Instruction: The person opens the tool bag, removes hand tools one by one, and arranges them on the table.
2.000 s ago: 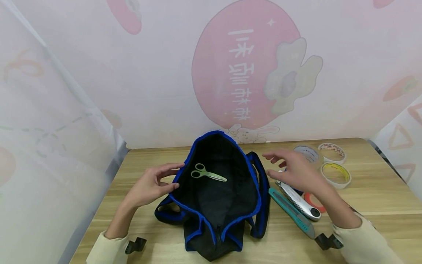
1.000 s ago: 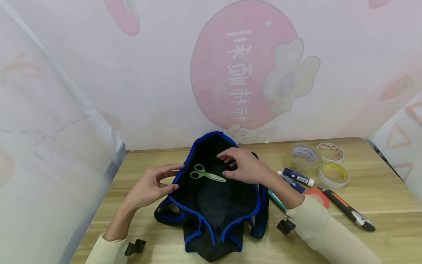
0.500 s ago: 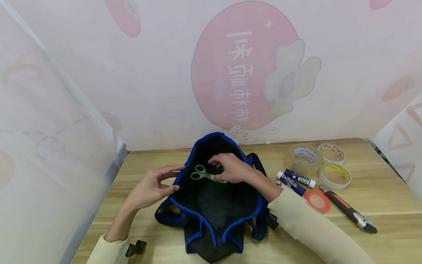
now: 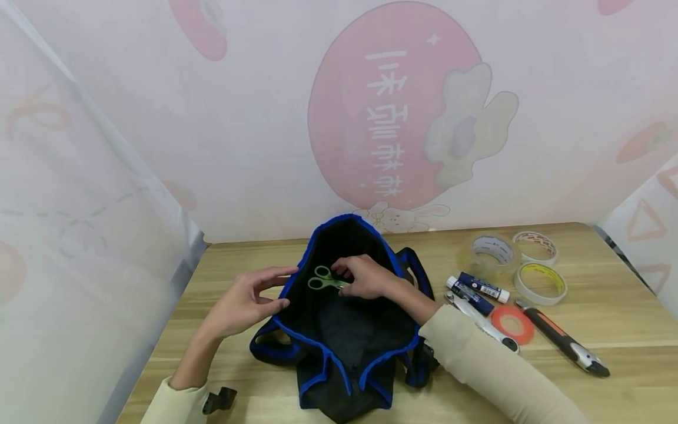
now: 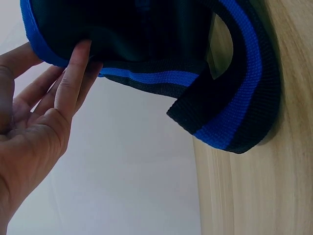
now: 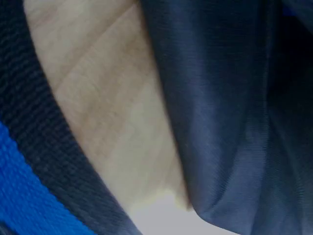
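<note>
A black bag with blue edging lies with its mouth wide and facing me in the head view. My left hand holds its left rim; in the left wrist view that hand has several fingers along the bag's outer side. Inside the bag are green-handled scissors. My right hand is inside the mouth, thumb and fingers bent on either side of the scissors' blades, which they cover. Whether they pinch them is not clear. The right wrist view shows only the bag's dark cloth and a strap.
To the right lie a clear tape roll, two white-rimmed rolls, a red-orange tape ring, two glue sticks, a silver utility knife and a black-orange one. Straps loop from the bag's sides.
My right hand has moved left from beside the knives, into the bag, and down to the scissors. The left hand stays at the rim. A teal cutter is now hidden by the right sleeve.
</note>
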`<control>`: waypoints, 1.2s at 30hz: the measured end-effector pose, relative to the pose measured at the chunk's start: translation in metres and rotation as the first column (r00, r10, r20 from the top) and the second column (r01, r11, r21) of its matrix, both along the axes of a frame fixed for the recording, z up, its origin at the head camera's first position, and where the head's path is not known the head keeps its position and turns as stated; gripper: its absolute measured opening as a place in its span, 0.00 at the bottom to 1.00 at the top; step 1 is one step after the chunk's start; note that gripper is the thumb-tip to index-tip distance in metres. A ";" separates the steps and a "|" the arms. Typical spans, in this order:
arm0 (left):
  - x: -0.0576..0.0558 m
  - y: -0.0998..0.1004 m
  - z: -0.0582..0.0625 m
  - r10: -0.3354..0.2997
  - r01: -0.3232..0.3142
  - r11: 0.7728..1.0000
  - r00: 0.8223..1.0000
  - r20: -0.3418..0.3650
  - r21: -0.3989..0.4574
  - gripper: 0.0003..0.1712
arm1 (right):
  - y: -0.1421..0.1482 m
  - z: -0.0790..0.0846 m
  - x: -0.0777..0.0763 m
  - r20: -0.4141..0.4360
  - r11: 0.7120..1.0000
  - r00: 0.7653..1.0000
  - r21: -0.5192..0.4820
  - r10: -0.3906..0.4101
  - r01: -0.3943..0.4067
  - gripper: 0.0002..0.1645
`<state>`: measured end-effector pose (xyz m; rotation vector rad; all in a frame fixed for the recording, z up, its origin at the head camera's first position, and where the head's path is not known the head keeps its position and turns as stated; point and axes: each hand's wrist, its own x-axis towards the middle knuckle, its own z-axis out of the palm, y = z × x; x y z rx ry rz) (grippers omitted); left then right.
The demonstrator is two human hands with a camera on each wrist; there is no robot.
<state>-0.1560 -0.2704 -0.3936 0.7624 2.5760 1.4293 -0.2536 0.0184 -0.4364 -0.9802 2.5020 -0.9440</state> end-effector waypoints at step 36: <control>0.000 0.001 0.001 0.004 -0.004 1.000 1.000 -0.015 -0.015 0.36 | 0.000 -0.002 0.020 -0.047 0.996 0.998 0.082 -0.037 0.041 0.22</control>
